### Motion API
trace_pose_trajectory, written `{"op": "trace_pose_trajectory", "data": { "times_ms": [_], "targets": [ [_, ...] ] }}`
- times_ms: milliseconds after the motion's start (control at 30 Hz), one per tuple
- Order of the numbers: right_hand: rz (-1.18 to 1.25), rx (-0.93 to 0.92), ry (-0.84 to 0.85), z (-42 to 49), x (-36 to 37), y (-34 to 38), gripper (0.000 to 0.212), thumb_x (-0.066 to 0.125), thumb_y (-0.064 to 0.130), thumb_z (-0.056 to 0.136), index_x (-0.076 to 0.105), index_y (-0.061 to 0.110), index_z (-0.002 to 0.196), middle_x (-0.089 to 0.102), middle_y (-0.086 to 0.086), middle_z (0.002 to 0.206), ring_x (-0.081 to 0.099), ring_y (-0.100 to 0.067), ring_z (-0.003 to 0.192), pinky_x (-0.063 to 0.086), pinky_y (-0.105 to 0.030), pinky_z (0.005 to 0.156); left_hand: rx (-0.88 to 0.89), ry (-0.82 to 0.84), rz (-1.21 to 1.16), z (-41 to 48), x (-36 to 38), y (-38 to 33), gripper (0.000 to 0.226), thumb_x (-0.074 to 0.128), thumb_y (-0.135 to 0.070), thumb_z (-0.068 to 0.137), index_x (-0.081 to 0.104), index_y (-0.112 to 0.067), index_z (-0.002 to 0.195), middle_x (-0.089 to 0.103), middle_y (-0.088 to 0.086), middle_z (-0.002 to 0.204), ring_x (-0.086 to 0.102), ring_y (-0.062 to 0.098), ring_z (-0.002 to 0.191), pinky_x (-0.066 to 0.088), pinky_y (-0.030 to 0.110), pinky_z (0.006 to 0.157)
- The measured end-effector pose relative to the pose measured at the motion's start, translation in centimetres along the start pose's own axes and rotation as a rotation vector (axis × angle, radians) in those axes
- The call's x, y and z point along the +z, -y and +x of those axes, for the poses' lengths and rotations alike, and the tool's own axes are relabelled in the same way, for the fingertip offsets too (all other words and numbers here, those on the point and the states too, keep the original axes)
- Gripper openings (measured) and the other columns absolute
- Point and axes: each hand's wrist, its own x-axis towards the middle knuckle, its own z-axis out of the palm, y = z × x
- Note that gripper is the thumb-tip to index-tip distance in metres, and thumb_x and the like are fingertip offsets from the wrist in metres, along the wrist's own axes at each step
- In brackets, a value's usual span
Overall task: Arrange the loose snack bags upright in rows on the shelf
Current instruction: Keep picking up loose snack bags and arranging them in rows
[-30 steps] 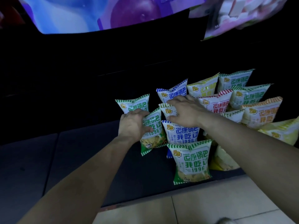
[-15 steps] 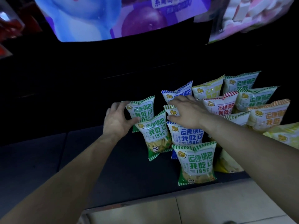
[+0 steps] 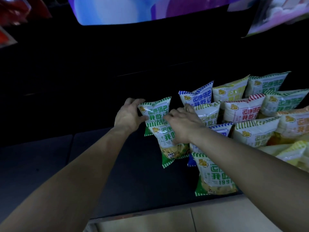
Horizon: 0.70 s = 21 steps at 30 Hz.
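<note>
Shelf [image 3: 103, 173] in front of me is dark, with snack bags [image 3: 242, 111] standing in rows on its right side. My left hand [image 3: 127, 117] grips the back green bag [image 3: 156, 111] by its left edge, upright at the rows' left end. My right hand [image 3: 181, 127] lies spread, fingers loose, over the green bag in front [image 3: 165, 141].

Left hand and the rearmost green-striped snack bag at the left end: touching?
Touching. The head view shows the left hand wrapped around the left edge of the rearmost green-striped snack bag, thumb on its front.
</note>
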Motion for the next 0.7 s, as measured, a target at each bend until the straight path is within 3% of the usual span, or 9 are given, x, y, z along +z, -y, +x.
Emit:
{"op": "trace_pose_trajectory", "data": {
  "times_ms": [167, 433, 700],
  "targets": [
    [-0.079, -0.02, -0.018, 0.4, 0.9, 0.0, 0.094, 0.08, 0.062, 0.065, 0.042, 0.027, 0.143, 0.051, -0.001, 0.138, 0.04, -0.025, 0.132, 0.005, -0.053, 0.119, -0.051, -0.003, -0.236, 0.8, 0.6, -0.2, 0.058, 0.085, -0.027, 0.076, 0.056, -0.023, 0.126, 0.048, -0.004, 0.116, 0.058, 0.019, 0.101, 0.05, 0.032, 0.088],
    [-0.035, 0.0, -0.153, 0.0, 1.3, -0.4, 0.089, 0.079, 0.06, 0.068, 0.044, 0.024, 0.141, 0.05, -0.002, 0.137, 0.04, -0.028, 0.13, 0.015, -0.051, 0.119, -0.086, 0.0, -0.327, 1.7, 0.8, -1.6, 0.044, 0.088, -0.024, 0.072, 0.057, -0.024, 0.104, 0.055, -0.002, 0.113, 0.055, 0.009, 0.088, 0.037, 0.009, 0.06],
    [-0.008, 0.023, -0.224, 0.1, 2.0, -0.5, 0.088, 0.081, 0.058, 0.066, 0.045, 0.023, 0.139, 0.052, -0.003, 0.133, 0.043, -0.029, 0.126, 0.023, -0.049, 0.114, -0.113, 0.044, -0.426, 1.9, 0.3, -2.1, 0.035, 0.08, -0.024, 0.082, 0.06, -0.024, 0.111, 0.065, 0.0, 0.111, 0.06, 0.0, 0.081, 0.043, 0.007, 0.059]
  ]
}}
